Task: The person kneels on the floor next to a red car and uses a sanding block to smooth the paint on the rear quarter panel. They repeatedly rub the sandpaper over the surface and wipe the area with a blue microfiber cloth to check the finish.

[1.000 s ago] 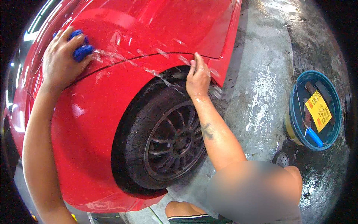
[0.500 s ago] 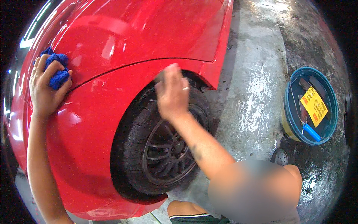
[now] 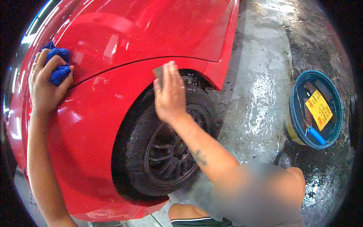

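Observation:
My left hand (image 3: 45, 85) is closed round a crumpled blue microfibre cloth (image 3: 59, 67), resting on the wet red panel (image 3: 89, 132) of a car. My right hand (image 3: 170, 92) lies with its fingers nearly straight over a grey-brown piece of sandpaper (image 3: 159, 74). Only the sandpaper's left end shows; the fingers cover the rest. It is against the red fender lip, just above the wheel arch. Below my right hand is the dark tyre (image 3: 136, 151) with its black spoked rim (image 3: 170, 151).
To the right, a bucket (image 3: 340, 113) with a blue-green rim holds a yellow printed sheet (image 3: 317, 109), dark sheets and a blue-handled thing (image 3: 315, 135). It stands on the wet concrete floor (image 3: 261, 83). A grey shoe (image 3: 283, 160) with holes is below it. A blurred patch hides part of the lower right.
My right hand has slid slightly left and up along the arch's edge, and more of the sandpaper shows. My left hand and the cloth stay nearly where they were.

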Action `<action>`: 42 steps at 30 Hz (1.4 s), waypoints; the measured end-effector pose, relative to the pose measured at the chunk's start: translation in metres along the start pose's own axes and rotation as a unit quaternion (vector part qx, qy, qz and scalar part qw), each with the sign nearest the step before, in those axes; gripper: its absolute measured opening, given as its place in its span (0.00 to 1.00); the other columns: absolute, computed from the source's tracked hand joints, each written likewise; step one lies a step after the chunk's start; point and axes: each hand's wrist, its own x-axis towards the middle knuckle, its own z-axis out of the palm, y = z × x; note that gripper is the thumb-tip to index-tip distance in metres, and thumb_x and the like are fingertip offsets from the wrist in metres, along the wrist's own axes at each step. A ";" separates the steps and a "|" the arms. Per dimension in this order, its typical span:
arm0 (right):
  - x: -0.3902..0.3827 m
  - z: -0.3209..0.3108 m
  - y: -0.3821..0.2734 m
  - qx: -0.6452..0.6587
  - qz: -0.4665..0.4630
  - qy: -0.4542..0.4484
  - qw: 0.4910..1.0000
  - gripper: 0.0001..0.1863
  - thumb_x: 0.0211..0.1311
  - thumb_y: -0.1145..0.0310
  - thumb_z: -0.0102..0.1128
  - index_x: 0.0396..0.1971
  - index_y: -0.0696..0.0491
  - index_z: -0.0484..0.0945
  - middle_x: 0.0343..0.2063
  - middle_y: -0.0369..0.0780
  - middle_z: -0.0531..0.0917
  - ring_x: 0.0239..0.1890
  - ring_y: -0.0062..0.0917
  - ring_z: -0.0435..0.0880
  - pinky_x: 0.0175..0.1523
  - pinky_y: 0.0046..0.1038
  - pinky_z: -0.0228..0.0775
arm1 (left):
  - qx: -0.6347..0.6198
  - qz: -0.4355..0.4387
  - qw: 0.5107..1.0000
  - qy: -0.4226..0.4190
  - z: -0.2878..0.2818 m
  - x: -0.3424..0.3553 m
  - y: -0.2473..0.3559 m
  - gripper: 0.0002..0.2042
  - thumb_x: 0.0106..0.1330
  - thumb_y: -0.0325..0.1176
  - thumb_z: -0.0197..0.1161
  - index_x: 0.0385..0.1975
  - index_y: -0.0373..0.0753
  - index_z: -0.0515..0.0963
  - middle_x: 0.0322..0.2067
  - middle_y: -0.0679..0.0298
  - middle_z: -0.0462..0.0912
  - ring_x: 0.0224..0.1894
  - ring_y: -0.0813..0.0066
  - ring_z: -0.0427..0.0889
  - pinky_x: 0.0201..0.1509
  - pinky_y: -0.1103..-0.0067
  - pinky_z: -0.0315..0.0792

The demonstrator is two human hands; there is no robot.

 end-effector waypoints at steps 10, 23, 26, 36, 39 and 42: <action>0.030 0.001 0.062 0.059 0.204 -0.041 0.976 0.35 0.87 0.50 0.38 0.73 0.67 0.66 0.74 0.62 0.69 0.80 0.51 0.64 0.80 0.54 0.54 | 0.023 -0.045 0.997 -0.054 0.001 -0.004 -0.014 0.13 0.60 0.35 0.80 0.39 0.41 0.83 0.55 0.47 0.82 0.57 0.42 0.82 0.63 0.57 0.75; 0.015 0.001 0.040 -0.061 0.121 -0.062 0.989 0.34 0.85 0.51 0.40 0.76 0.62 0.63 0.78 0.55 0.65 0.82 0.45 0.59 0.80 0.60 0.50 | 0.005 -0.020 1.000 -0.008 0.008 -0.006 -0.013 0.13 0.57 0.34 0.79 0.37 0.41 0.82 0.49 0.51 0.82 0.52 0.45 0.84 0.55 0.59 0.77; 0.051 -0.018 0.106 0.005 0.292 -0.068 0.954 0.33 0.86 0.51 0.39 0.73 0.63 0.67 0.74 0.57 0.69 0.79 0.48 0.65 0.79 0.58 0.53 | 0.001 0.000 1.000 -0.001 0.002 -0.002 -0.008 0.13 0.58 0.34 0.79 0.36 0.40 0.82 0.48 0.51 0.82 0.50 0.46 0.84 0.54 0.59 0.78; 0.038 -0.013 0.098 0.007 0.240 -0.075 0.968 0.32 0.84 0.53 0.43 0.75 0.61 0.66 0.74 0.58 0.71 0.78 0.50 0.67 0.79 0.54 0.58 | -0.010 -0.007 1.000 -0.015 0.003 -0.005 -0.008 0.12 0.59 0.35 0.79 0.37 0.41 0.83 0.50 0.52 0.82 0.53 0.45 0.83 0.59 0.59 0.76; 0.036 0.004 0.142 -0.068 0.180 0.000 0.981 0.29 0.85 0.57 0.44 0.68 0.67 0.73 0.70 0.59 0.75 0.75 0.53 0.70 0.79 0.50 0.59 | -0.012 -0.016 0.999 -0.030 -0.005 0.002 -0.002 0.12 0.59 0.36 0.79 0.37 0.42 0.84 0.50 0.51 0.82 0.54 0.45 0.83 0.60 0.58 0.76; 0.037 -0.002 0.091 0.040 0.155 0.021 0.987 0.26 0.85 0.62 0.45 0.67 0.68 0.75 0.68 0.59 0.76 0.74 0.52 0.71 0.80 0.47 0.60 | 0.002 -0.001 1.000 -0.006 -0.001 0.000 -0.009 0.15 0.54 0.41 0.80 0.37 0.44 0.83 0.47 0.56 0.82 0.51 0.49 0.83 0.55 0.58 0.78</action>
